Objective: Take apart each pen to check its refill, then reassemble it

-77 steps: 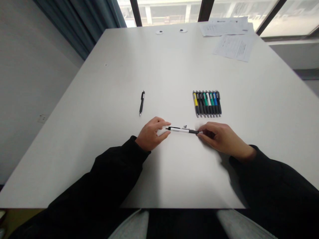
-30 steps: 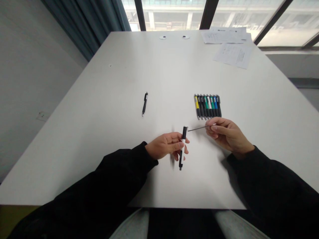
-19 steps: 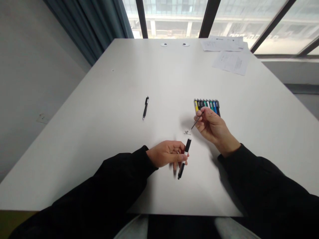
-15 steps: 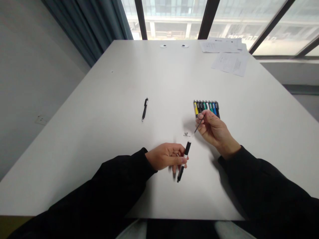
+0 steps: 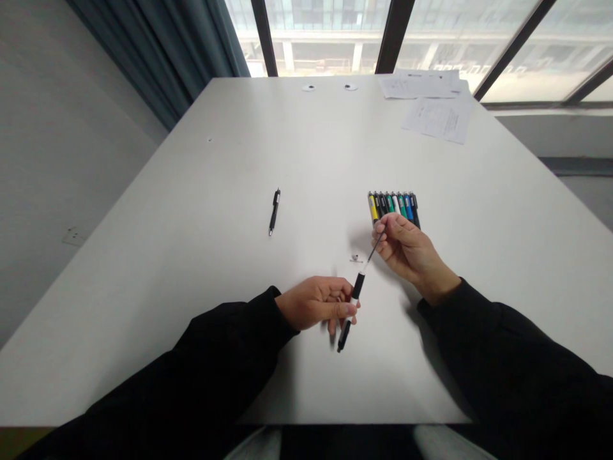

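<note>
Between the thumb and fingers of my left hand (image 5: 320, 301) is a black and white pen barrel (image 5: 357, 286), tilted with its open end up and to the right. My right hand (image 5: 407, 246) pinches a thin dark pen refill (image 5: 377, 245). The refill's lower tip meets or nearly meets the barrel's open end; I cannot tell whether it is inside. Just left of the refill tip, small pen parts (image 5: 355, 258), apparently a metal tip and a spring, lie on the table. Behind my right hand is a row of several pens (image 5: 389, 203), their lower ends partly hidden.
On the white table (image 5: 167, 268), a black pen (image 5: 274, 212) lies alone left of centre. Printed papers (image 5: 438, 118) rest at the far right corner. Two small white oval pieces (image 5: 309, 88) sit near the far edge, before the window.
My right hand has brought the refill down and left, so its tip now lines up with the barrel's open end. My left hand keeps its grip. The whole view has shifted slightly.
</note>
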A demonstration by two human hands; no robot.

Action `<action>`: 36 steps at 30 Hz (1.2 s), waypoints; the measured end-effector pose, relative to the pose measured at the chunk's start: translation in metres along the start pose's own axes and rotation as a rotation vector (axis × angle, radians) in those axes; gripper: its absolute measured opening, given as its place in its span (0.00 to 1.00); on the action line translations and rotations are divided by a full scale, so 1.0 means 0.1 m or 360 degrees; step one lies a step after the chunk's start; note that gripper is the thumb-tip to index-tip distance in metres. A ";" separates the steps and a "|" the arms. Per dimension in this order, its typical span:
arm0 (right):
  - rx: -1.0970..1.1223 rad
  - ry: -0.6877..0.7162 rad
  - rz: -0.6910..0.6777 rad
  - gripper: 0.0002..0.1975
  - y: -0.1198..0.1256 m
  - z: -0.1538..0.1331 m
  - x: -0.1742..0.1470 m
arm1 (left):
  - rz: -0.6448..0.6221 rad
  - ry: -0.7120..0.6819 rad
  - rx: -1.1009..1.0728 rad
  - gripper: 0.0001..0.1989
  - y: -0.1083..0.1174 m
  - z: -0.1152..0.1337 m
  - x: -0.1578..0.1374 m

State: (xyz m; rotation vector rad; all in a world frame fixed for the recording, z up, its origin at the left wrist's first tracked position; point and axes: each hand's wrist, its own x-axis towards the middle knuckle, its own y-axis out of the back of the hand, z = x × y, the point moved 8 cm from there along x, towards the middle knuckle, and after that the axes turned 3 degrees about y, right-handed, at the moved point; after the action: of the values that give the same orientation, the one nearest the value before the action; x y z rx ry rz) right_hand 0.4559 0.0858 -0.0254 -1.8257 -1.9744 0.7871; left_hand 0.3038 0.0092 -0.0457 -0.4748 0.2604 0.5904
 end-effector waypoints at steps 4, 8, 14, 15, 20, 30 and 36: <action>0.0005 -0.0035 -0.0039 0.13 -0.03 0.02 0.00 | -0.0016 0.0001 0.0003 0.21 -0.01 0.01 0.00; -0.0170 -0.0080 -0.0182 0.10 -0.12 0.08 -0.06 | 0.0021 0.0005 0.0001 0.21 0.02 -0.01 0.01; -0.0483 -0.0229 -0.0477 0.09 -0.29 0.26 -0.19 | 0.0023 -0.0054 -0.0005 0.20 0.03 0.00 0.02; -0.0493 -0.0235 -0.0489 0.09 -0.30 0.27 -0.20 | 0.0020 -0.0063 -0.0011 0.19 0.03 0.01 0.02; -0.0439 -0.0309 -0.0385 0.09 -0.25 0.27 -0.20 | 0.0068 -0.0108 -0.0015 0.19 0.03 0.05 0.01; -0.0632 -0.0259 -0.0393 0.11 -0.31 0.26 -0.27 | 0.0120 -0.0150 0.0014 0.18 0.05 0.06 0.03; -0.1342 0.0121 -0.0554 0.14 -0.26 0.04 -0.31 | 0.0121 -0.0152 -0.0021 0.19 0.06 0.05 0.02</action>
State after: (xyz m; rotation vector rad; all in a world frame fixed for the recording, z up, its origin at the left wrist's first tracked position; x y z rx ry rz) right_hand 0.4368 0.0545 -0.0089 -1.7333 -2.6960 -0.2781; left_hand 0.3024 0.0173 -0.0444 -0.4495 0.1844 0.6873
